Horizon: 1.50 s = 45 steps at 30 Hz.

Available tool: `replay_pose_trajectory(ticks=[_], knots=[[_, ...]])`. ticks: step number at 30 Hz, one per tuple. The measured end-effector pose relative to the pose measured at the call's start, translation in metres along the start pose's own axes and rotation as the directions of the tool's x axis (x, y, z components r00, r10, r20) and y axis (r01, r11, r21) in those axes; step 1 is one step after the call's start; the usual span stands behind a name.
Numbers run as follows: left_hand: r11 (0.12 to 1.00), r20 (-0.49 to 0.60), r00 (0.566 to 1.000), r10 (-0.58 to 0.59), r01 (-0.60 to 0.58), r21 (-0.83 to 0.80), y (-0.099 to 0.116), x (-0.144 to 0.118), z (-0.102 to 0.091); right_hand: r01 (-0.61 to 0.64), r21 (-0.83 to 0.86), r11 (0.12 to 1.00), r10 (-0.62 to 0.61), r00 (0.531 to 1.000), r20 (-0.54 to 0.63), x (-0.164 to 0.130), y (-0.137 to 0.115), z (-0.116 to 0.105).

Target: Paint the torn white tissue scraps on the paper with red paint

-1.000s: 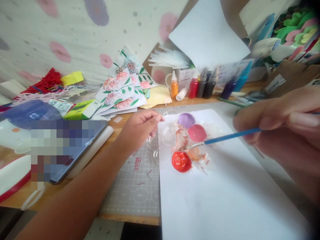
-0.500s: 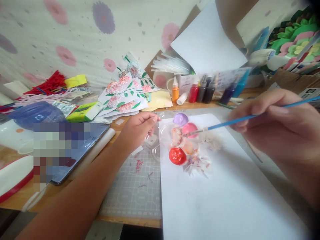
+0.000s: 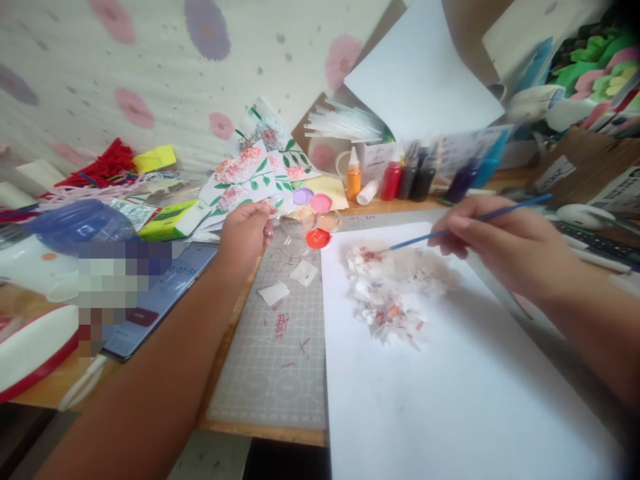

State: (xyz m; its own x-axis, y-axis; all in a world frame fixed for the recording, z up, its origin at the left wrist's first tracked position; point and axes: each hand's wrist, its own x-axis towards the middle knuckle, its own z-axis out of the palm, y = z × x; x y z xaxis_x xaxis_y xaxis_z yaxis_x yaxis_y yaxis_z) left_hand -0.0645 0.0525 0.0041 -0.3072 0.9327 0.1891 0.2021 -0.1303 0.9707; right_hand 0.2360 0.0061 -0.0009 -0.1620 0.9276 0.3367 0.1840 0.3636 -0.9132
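Soft light casts faint shadows on the white paper (image 3: 430,400); right-hand corners darken.

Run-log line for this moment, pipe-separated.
left hand: holds palette | right hand: holds brush, bristles at white tufts | tufts: reddish marks, on sheet | paint on palette: purple, pink, red

The paper sheet (image 3: 430,407) is white. On it, petal clusters (image 3: 370,300) are white flecked with rusty red and orange; over it, the paintbrush (image 3: 415,241) is blue-handled. Left of the sheet, the cutting mat (image 3: 267,373) is grey, pale-gridded. At the sheet's far left corner, the clear palette (image 3: 291,231) bears lilac, pink, orange and red paint (image 3: 318,239). Behind the sheet, the wall covering (image 3: 160,73) is white, floral-patterned in pink and purple.
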Motion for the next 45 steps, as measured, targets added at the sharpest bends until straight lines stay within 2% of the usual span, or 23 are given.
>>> replay_pose_trajectory(ticks=[2,6,9,13,14,17,20,22,24,25,27,29,31,38,45], knots=[[1.000,-0.005,1.000,0.002,-0.002,-0.008,0.001,-0.001,0.001,0.016,0.106,0.994,-0.012,0.999,-0.041,0.000,-0.001,-0.001],[1.000,-0.002,1.000,0.016,-0.016,-0.015,0.003,-0.001,0.001,0.025,-0.005,1.000,-0.025,0.999,-0.027,-0.001,-0.003,-0.002],[1.000,0.005,1.000,0.014,-0.014,-0.015,0.001,0.000,0.000,0.054,0.040,0.998,-0.053,0.998,-0.030,-0.001,-0.004,-0.003],[1.000,0.024,1.000,0.018,-0.018,-0.019,-0.001,0.001,-0.001,0.118,-0.160,0.980,-0.114,0.993,0.033,-0.002,-0.005,-0.004],[1.000,0.028,0.999,0.021,-0.021,-0.021,-0.001,0.002,-0.002,0.127,-0.160,0.979,-0.124,0.992,0.028,-0.002,-0.005,-0.005],[0.999,0.041,0.999,0.029,-0.028,-0.027,-0.001,0.001,-0.002,0.140,-0.024,0.990,-0.141,0.989,-0.043,-0.003,-0.005,-0.006],[0.999,0.051,0.998,0.030,-0.028,-0.034,-0.001,0.001,-0.003,0.129,-0.035,0.991,-0.130,0.991,-0.022,-0.003,-0.006,-0.007],[0.999,0.050,0.998,0.033,-0.031,-0.034,-0.001,0.002,-0.002,0.144,0.004,0.990,-0.143,0.986,-0.087,-0.002,-0.008,-0.006],[0.999,0.041,0.998,0.036,-0.035,-0.030,-0.002,0.003,-0.002,0.186,0.091,0.978,-0.160,0.958,-0.239,0.001,-0.008,-0.005],[0.999,0.036,0.999,0.037,-0.036,-0.029,-0.002,0.003,-0.002,0.185,0.120,0.975,-0.141,0.941,-0.306,0.003,-0.007,-0.004],[0.999,0.032,0.999,0.037,-0.037,-0.031,-0.002,0.003,-0.001,0.102,0.160,0.982,-0.037,0.931,-0.364,0.008,-0.004,-0.003],[0.999,0.035,0.998,0.043,-0.041,-0.033,-0.001,0.002,0.000,-0.031,0.196,0.980,0.100,0.930,-0.354,0.012,0.002,-0.001],[0.998,0.040,0.998,0.054,-0.052,-0.030,0.000,0.001,-0.001,-0.120,0.210,0.970,0.186,0.926,-0.329,0.015,0.007,-0.001],[0.996,0.023,0.998,0.064,-0.063,-0.064,0.001,0.004,-0.006,-0.187,0.262,0.947,0.263,0.918,-0.297,0.017,0.011,-0.001],[0.998,0.027,0.999,0.046,-0.045,-0.048,0.002,0.003,-0.005,-0.182,0.277,0.943,0.264,0.917,-0.297,0.018,0.015,-0.003]])
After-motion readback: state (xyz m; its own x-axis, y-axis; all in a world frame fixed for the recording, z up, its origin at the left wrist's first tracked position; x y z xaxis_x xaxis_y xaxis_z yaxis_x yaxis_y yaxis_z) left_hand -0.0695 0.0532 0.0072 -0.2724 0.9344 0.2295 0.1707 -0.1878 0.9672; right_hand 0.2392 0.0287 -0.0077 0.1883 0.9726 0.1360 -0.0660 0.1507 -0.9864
